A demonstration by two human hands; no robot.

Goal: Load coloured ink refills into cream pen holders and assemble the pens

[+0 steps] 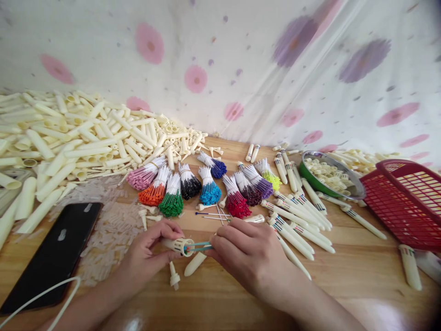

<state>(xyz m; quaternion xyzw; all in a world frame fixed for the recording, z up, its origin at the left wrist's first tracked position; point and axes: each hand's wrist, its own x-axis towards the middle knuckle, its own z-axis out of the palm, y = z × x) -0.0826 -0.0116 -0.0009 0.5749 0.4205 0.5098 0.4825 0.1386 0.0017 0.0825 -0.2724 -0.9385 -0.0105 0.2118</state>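
Observation:
My left hand (153, 246) pinches a cream slotted pen barrel (179, 246), its open end turned to the right. Blue tweezers (201, 247) are shut in my right hand (246, 250), and their tips reach into that open end, where small coloured bits show. What the tips grip, if anything, I cannot make out. Below the barrel lie a small cream plastic plug (174, 278) and a cream tube (195, 264). Just behind my hands are a few loose refills (219, 214) and rubber-banded refill bundles with coloured ends, among them green (171, 202), light blue (210, 193) and red (237, 204).
Cream barrels (86, 133) form a large heap at left. A black phone (55, 253) with a white cable (65, 287) lies by clear plastic pieces (106, 230). At right are multicolour pens (296, 239), a green-sided bowl (320, 186) of cream parts and a red basket (403, 202).

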